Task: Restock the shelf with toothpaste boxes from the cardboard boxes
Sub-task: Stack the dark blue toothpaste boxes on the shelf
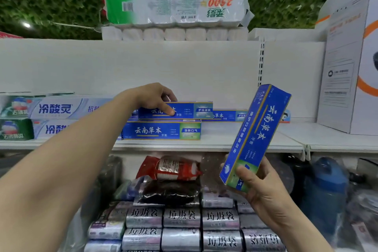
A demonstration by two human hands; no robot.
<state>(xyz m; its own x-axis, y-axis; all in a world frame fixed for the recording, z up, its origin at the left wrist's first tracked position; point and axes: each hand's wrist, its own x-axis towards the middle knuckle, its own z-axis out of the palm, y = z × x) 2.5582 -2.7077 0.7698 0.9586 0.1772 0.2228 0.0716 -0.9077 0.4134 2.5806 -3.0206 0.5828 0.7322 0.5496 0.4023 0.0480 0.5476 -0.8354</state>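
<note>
My left hand (154, 98) reaches onto the white shelf (235, 143) and grips the left end of a blue toothpaste box (190, 110). That box lies on top of another blue toothpaste box (161, 130). A third blue box (225, 116) lies behind them to the right. My right hand (257, 182) holds the lower end of one more blue toothpaste box (255, 135), tilted nearly upright in front of the shelf edge. White and green toothpaste boxes (53, 117) are stacked at the shelf's left. No cardboard supply box is in view.
A large white carton (347, 71) stands on the shelf at the right. Toilet paper packs (176, 6) sit on the top shelf. Below, silver trash bag rolls (182, 229), a red packet (169, 168) and a blue jug (325, 190) fill the lower shelf.
</note>
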